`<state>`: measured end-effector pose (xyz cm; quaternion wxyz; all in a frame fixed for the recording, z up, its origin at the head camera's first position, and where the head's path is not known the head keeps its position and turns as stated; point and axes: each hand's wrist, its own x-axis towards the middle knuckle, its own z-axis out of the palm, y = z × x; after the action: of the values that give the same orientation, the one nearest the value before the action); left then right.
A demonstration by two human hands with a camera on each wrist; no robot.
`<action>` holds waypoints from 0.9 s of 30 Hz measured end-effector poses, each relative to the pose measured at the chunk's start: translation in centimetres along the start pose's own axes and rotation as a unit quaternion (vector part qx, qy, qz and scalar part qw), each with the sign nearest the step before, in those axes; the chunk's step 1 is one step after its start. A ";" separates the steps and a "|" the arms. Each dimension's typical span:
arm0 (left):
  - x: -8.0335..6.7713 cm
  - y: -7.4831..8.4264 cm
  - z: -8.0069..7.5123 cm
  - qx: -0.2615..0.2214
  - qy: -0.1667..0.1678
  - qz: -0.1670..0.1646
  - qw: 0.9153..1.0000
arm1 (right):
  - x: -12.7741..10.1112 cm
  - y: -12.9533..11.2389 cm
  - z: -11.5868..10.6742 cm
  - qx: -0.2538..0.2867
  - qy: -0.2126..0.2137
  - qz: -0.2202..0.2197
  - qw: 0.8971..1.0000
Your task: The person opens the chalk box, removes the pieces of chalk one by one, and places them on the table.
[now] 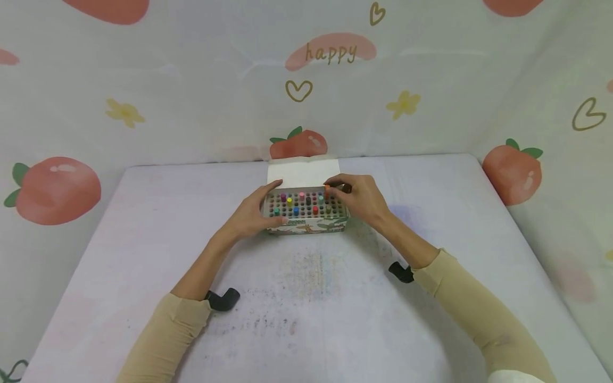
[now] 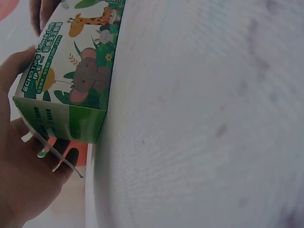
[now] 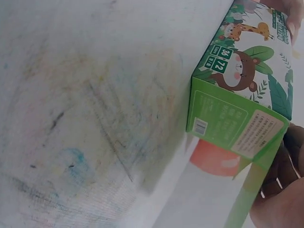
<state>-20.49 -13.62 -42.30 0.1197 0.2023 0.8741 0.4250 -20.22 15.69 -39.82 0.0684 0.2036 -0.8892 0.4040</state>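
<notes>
A small cardboard box (image 1: 306, 227) with animal pictures stands on the table, its white lid (image 1: 303, 173) folded back. Inside is a tray of round holes (image 1: 293, 205), several holding upright coloured chalk sticks, among them a yellow one (image 1: 289, 201) and a blue one (image 1: 296, 211). My left hand (image 1: 246, 215) holds the box's left end, thumb along the front edge and fingers toward the back. At the tray's back right corner, my right hand (image 1: 364, 198) pinches an orange chalk stick (image 1: 327, 191) between thumb and fingers. The wrist views show the box's green end panels (image 3: 232, 118).
A pale cloth covers the table (image 1: 306, 324), with coloured smudges (image 1: 308, 271) in front of the box. Behind hangs a white curtain (image 1: 201, 80) printed with fruit, hearts and flowers. Black wrist devices (image 1: 224, 300) sit at both sleeve cuffs.
</notes>
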 end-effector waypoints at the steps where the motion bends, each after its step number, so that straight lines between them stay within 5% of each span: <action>1: 0.0 0.0 0.0 -0.001 0.000 0.000 1.000 | 0.1 0.0 0.0 0.003 0.003 -0.003 1.000; 27: 0.4 -0.1 0.3 -0.008 0.008 -0.001 1.000 | 0.3 -0.1 -0.8 0.057 0.100 -0.065 0.991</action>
<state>-20.76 -13.23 -42.57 0.1148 0.1969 0.8719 0.4334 -20.50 16.14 -39.14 0.1718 0.2233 -0.8380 0.4673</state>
